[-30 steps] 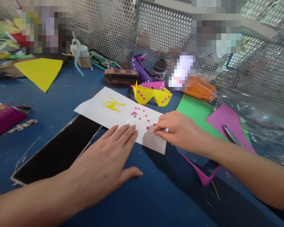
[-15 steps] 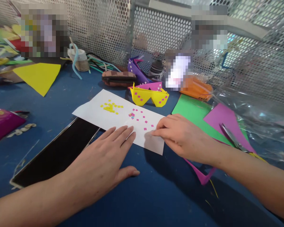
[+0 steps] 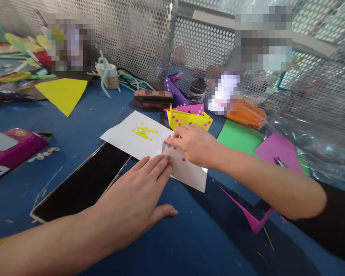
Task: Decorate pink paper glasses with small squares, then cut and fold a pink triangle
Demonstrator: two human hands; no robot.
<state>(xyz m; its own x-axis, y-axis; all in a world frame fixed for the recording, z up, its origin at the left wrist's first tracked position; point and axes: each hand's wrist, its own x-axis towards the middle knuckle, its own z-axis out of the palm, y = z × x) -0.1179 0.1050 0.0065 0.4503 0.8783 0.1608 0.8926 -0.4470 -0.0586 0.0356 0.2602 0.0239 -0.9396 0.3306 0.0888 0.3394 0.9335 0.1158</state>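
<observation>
A creased sheet of white paper (image 3: 126, 134) lies on the blue table. Small yellow pieces (image 3: 142, 133) form a cluster on its left part, and small pink squares (image 3: 184, 159) are scattered on its right. My left hand (image 3: 145, 184) is flat with fingers stretched out, its fingertips on the paper's near edge. Over the pink squares, my right hand (image 3: 197, 145) has its fingers pinched at a small pile; whether a piece is between them is hidden. Just behind it stands yellow cut-out eyewear (image 3: 176, 117) with pink squares on it, partly covered by the hand.
A black glossy panel (image 3: 83, 184) lies left, beside a magenta-and-white object (image 3: 23, 145). Green (image 3: 238, 134) and pink (image 3: 278, 147) sheets are right, with scissors (image 3: 280, 161) mostly behind my forearm. A brown pouch (image 3: 153, 99) and orange container (image 3: 245, 113) stand before a perforated metal screen (image 3: 138, 34).
My right hand has moved left and away from me, from the paper's right edge to the pink pile. The left hand stays flat at the paper's edge. The view has shifted slightly.
</observation>
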